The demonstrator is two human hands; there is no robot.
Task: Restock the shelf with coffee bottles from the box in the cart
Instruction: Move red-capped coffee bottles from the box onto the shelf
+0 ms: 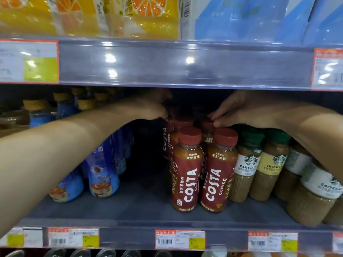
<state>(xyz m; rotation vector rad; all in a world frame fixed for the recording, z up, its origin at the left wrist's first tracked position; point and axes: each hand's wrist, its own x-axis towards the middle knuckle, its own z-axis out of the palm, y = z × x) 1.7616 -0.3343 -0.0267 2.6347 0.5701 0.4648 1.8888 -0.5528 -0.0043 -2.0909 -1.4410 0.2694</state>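
Left hand [154, 106] grips rear Costa bottle [167, 138], cap hidden; right hand [239, 110] fingertips blurred.

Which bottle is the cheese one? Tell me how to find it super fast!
Look at the middle shelf, the one with two red Costa bottles standing at the front. Go right past them and past the white-labelled Caffe Latte bottle. The next one is the cheese bottle: green cap like its neighbours, but the only one here with a yellow label.
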